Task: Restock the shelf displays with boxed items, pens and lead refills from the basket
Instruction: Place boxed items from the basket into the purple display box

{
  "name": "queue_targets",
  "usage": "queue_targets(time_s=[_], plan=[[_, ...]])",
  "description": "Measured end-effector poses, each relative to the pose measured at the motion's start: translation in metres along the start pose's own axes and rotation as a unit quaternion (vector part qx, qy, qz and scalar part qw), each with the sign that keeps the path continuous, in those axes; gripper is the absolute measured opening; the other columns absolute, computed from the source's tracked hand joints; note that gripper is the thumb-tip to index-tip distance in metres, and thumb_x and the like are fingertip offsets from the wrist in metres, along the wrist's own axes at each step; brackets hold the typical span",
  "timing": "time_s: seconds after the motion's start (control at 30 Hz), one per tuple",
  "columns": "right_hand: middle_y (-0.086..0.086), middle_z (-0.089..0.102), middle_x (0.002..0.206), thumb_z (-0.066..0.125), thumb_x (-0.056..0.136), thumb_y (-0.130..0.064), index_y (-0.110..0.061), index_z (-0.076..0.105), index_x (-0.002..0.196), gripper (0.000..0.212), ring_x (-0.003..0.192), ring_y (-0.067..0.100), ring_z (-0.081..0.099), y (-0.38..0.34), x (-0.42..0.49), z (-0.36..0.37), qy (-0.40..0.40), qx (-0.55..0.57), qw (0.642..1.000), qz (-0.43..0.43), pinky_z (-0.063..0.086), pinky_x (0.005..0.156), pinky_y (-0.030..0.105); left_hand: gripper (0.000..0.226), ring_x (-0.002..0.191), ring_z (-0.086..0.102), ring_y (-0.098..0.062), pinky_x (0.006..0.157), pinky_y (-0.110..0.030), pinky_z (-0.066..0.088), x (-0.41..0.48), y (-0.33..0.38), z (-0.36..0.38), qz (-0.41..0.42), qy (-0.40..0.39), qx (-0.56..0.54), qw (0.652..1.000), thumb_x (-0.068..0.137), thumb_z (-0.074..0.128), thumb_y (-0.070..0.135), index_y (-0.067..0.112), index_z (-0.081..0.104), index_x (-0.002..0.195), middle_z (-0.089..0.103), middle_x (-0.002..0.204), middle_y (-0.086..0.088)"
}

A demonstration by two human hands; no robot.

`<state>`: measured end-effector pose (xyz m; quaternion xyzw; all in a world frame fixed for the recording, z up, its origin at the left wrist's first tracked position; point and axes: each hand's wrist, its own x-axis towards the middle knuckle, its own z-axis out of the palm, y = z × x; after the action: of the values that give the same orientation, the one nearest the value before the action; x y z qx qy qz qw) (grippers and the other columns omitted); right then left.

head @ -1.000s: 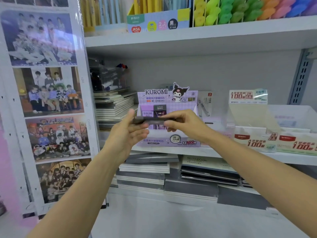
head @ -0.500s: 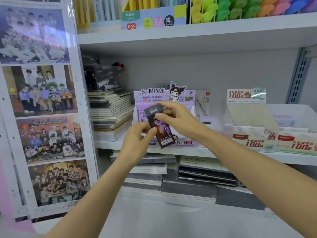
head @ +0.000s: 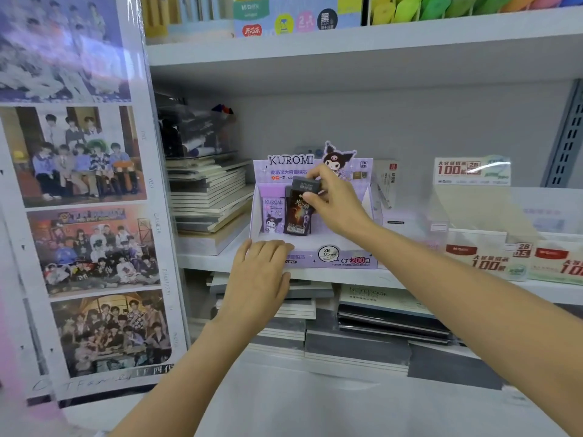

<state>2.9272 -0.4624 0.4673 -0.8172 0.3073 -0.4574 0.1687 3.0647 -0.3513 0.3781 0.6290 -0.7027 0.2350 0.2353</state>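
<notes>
A purple Kuromi display box (head: 334, 258) stands on the middle shelf (head: 347, 274). Inside it, at the left, a light purple lead refill pack (head: 273, 216) stands upright. My right hand (head: 334, 203) grips the top of a dark lead refill box (head: 298, 212), which stands upright inside the display just right of the purple pack. My left hand (head: 260, 279) rests flat, fingers together, against the display's front left corner and holds nothing.
Notebook stacks (head: 208, 203) lie left of the display and on the shelf below (head: 356, 339). White and red lead refill displays (head: 485, 257) stand to the right. A poster panel (head: 85, 197) fills the left. Pen displays (head: 296, 17) line the top shelf.
The dark box left my left hand and went with my right hand down into the Kuromi display. My left hand dropped to the display's front corner.
</notes>
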Motion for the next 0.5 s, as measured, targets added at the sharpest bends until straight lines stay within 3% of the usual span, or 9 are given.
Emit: queue_targets(time_s=[0.23,0.4,0.5], plan=[[0.012,0.064,0.106,0.059,0.094,-0.009,-0.012,0.051,0.112,0.019,0.091,0.030,0.065,0.002,0.012,-0.006,-0.048,-0.052,0.997,0.004,0.054,0.086,0.047,0.043,0.117,0.052,-0.025,0.114,-0.043,0.027,-0.001,-0.002,0.000,0.008,0.001,0.023,1.000,0.091,0.056,0.017,0.014,0.052,0.133,0.057,0.129,-0.003],[0.009,0.064,0.103,0.060,0.092,-0.006,-0.018,0.051,0.116,0.028,0.084,0.019,0.060,0.007,0.011,0.007,-0.024,-0.069,0.997,-0.026,0.051,0.073,0.029,0.043,0.112,0.055,-0.027,0.113,-0.046,0.031,-0.002,-0.002,0.004,0.013,0.021,0.017,1.000,0.087,0.060,0.014,0.012,0.055,0.130,0.059,0.124,-0.005],[0.002,0.052,0.110,0.065,0.089,-0.006,-0.015,0.058,0.118,0.031,0.097,0.016,0.052,0.015,0.007,0.011,-0.008,-0.121,0.991,-0.054,0.048,0.087,0.032,0.045,0.113,0.054,-0.027,0.114,-0.046,0.029,-0.003,-0.004,0.008,0.013,0.023,0.017,1.000,0.087,0.059,0.014,0.013,0.053,0.131,0.058,0.125,-0.004]])
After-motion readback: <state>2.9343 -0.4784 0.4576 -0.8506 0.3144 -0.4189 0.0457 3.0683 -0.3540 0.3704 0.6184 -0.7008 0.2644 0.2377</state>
